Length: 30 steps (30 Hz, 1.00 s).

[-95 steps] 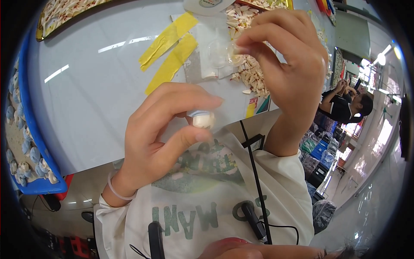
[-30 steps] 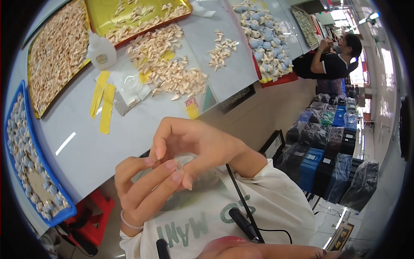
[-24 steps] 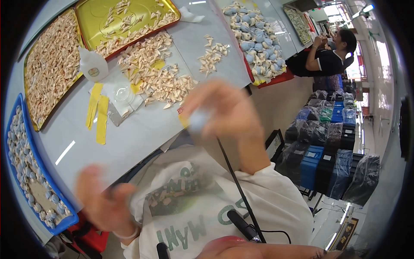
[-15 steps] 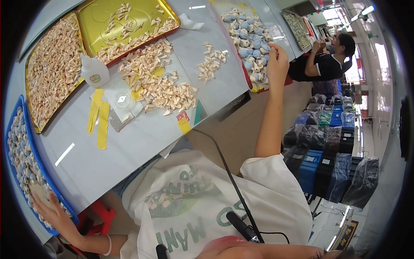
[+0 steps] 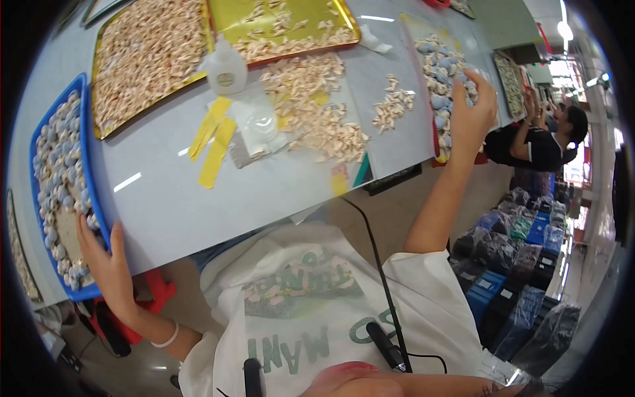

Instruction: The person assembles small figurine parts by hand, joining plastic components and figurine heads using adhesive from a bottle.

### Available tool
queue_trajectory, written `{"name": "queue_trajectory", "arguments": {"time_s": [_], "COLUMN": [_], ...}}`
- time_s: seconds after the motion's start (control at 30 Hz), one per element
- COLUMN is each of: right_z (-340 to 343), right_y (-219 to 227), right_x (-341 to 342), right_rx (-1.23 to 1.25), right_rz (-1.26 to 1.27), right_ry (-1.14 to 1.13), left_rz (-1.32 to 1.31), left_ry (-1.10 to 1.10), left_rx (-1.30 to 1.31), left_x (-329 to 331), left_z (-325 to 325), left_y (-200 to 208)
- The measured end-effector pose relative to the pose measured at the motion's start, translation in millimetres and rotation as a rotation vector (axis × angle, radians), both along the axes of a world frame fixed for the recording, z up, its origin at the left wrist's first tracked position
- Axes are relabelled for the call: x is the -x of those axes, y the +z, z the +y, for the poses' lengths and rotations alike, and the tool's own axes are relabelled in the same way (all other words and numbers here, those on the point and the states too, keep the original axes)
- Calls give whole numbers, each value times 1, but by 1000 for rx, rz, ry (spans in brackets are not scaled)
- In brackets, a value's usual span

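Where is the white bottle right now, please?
In the head view, the white bottle is upper left, beside the yellow trays, beyond the yellow tape strips.

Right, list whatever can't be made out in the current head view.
All in the head view:
Whether the right hand holds anything: the hand itself hides its grip.
The part of the blue tray under the left hand: covered by that hand.
The far edge of the less full gold tray: cut off by the upper edge.
Whether the co-worker's hands hold anything: too small.
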State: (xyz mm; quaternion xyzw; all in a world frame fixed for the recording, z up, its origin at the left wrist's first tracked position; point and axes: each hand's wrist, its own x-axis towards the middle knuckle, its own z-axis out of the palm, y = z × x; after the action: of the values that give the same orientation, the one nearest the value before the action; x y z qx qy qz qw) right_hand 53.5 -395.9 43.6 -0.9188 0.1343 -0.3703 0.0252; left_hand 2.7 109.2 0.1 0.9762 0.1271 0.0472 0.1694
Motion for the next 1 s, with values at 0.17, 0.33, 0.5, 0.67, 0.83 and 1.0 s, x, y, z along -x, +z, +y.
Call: {"name": "queue_trajectory", "arguments": {"time_s": [0.17,0.33,0.5,0.67,0.83,1.0], "right_z": [108,165,175,157,135,119], "right_y": [-1,-27,-32,0,0,-4], "right_x": [-51,-92,-103,-66,-40,-24], "right_rx": [-450,-560,-548,-1098,-1268,-1452], "right_rz": [257,396,410,544,457,578], "right_ry": [780,1021,1148,1045,964,1031], "left_rz": [-57,-72,-37,-141,-184,-248], "left_ry": [-1,18,113,140,-147,-558], "left_rx": [-8,4,2,1,-11,-198], "left_x": [1,1,0,-4,-63,-120], "left_z": [-17,-37,-44,-18,31,42], "left_y": [-3,5,12,18,36,16]}}
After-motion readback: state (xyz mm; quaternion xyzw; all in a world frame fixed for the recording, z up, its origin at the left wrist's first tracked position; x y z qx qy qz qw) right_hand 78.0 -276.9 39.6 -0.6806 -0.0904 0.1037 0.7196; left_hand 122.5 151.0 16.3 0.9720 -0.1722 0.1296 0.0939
